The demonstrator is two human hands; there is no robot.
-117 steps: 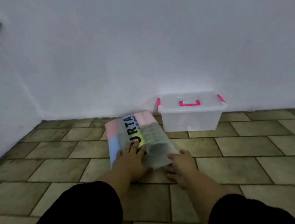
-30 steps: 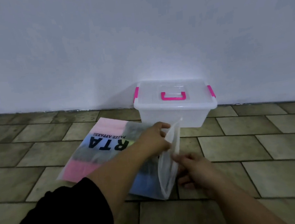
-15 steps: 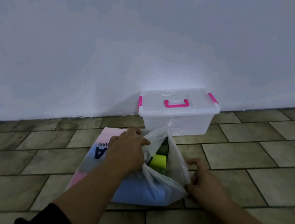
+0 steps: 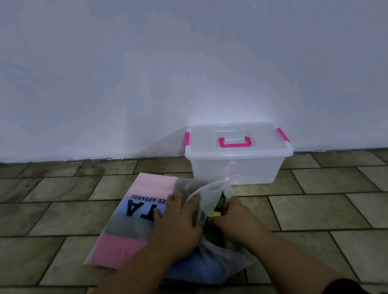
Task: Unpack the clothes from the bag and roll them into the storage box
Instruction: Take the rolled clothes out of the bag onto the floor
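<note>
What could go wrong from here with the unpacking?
1. Right hand grips clothes at the mouth of the bag; the thin film could tear.
2. Left hand only presses the bag flat, so it may slide with the pull.
3. The box has its lid on; rolled clothes have nowhere to go yet.

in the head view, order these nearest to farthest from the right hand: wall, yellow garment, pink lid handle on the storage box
1. yellow garment: in the mouth of the bag, against the right hand.
2. pink lid handle: atop the storage box, beyond the hand.
3. wall: behind the box, farthest.
</note>
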